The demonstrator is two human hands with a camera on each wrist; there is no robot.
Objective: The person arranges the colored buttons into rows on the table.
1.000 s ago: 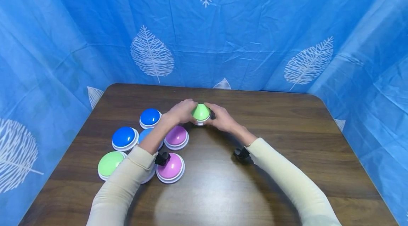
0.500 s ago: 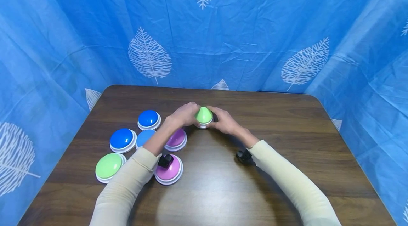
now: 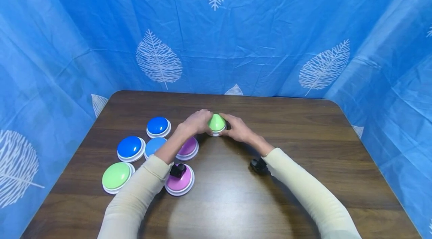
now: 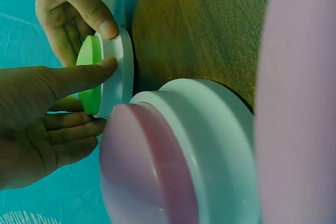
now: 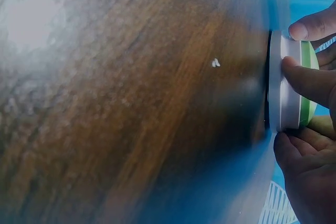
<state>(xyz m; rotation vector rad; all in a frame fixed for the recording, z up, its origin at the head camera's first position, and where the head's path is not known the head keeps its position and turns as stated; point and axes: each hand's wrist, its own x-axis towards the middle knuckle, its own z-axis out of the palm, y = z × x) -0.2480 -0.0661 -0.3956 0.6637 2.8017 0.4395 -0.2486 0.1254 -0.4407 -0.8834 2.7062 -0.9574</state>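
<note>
Both hands were on it! The left hand (image 3: 199,122) and right hand (image 3: 239,129) pinched the green button (image 3: 217,123) between them, fingers bent around it, low at the worktop (image 3: 303,130). Positioning seemed the step; a level, even release looked called for. Crowding the left hand's near side: a purple button (image 3: 188,146), with a dark blue button (image 3: 157,125) farther left.

My table (image 3: 303,130) is brown wood with dark streaks and round corners at the back. On the left sit two dark blue buttons (image 3: 129,147), a light blue button (image 3: 155,146), a wide green button (image 3: 115,176), a purple button (image 3: 189,147) and a pink button (image 3: 179,184), all with white bottoms. The other green button (image 3: 217,123), which I hold, is on the table too.
</note>
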